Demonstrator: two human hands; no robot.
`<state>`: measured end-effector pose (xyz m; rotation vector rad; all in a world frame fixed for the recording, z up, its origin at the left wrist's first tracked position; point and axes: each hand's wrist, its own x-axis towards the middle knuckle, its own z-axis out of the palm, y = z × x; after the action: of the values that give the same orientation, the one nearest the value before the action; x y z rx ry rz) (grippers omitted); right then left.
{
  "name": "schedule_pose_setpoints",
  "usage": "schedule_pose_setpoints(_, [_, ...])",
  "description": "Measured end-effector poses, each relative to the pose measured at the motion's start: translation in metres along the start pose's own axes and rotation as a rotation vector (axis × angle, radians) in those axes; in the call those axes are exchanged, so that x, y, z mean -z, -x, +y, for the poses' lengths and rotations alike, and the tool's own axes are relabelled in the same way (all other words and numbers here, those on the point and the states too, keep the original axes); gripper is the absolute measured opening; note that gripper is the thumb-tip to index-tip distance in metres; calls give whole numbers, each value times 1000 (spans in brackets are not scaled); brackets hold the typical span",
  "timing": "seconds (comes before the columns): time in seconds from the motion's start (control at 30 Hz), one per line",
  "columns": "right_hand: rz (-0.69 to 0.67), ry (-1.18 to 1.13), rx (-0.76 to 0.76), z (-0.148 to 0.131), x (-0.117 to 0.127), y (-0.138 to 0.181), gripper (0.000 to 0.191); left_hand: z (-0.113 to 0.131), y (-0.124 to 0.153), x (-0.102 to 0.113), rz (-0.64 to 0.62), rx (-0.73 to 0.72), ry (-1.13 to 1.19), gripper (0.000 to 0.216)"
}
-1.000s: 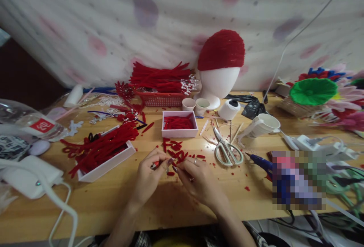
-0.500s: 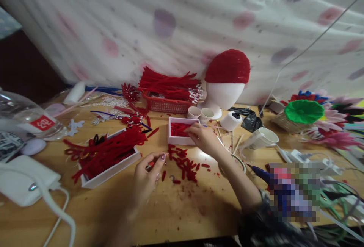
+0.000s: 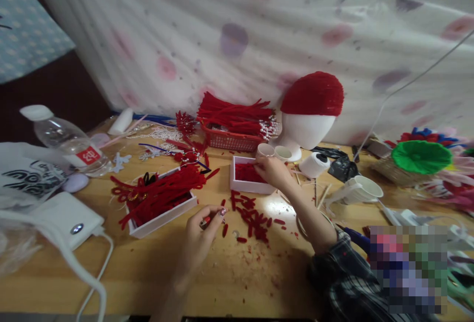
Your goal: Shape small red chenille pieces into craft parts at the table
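Note:
My left hand [image 3: 204,230] hovers over the front of the table, fingers curled around a small red object [image 3: 204,221] with a metallic part; most of it is hidden. Thumb and forefinger are nearly touching. My right hand [image 3: 276,171] reaches into a small white box [image 3: 249,186] that holds red fuzzy strips [image 3: 244,172]. Its fingers are bent together at the box's right side, and what they grip cannot be seen. Between the hands, short red fuzzy pieces [image 3: 255,221] lie scattered on the wood.
A longer white box [image 3: 166,219] heaped with red chenille stems [image 3: 170,183] stands at left. Behind are a red basket [image 3: 233,141] and a foam head [image 3: 307,129] with a red cap. Thread spool [image 3: 314,165], cups, bottle [image 3: 74,144], power bank [image 3: 68,221] and cables surround the work area.
The camera view has swung left, so everything sits farther right in the picture. My right hand stays at the small box, and my left hand still holds the small red object.

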<state>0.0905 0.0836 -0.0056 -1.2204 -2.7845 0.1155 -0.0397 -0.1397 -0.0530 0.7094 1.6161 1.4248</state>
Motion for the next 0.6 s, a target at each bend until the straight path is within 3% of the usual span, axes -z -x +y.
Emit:
schedule_pose_setpoints(0.13, [136,-103,-57,-4,0,4,20,4,2,-4,-50,-84,-112,30])
schedule_pose_setpoints(0.27, [277,-447,-73,-21,4,19,16,4,2,-7,-6,-204,-185,29])
schedule_pose_setpoints(0.3, [254,-575,-65,-28,5,26,13,2,2,-8,14,-247,-204,32])
schedule_pose_setpoints(0.43, [-106,-1117,-88,-53,3,63,16,-3,3,-11,29,-413,-286,61])
schedule_pose_setpoints(0.5, [-277,-1280,-172,-61,-2,81,21,-4,5,-13,-9,-442,-306,69])
schedule_pose_setpoints(0.6, [-357,-1395,-265,-67,-9,98,26,-4,7,-18,-83,-442,-316,64])
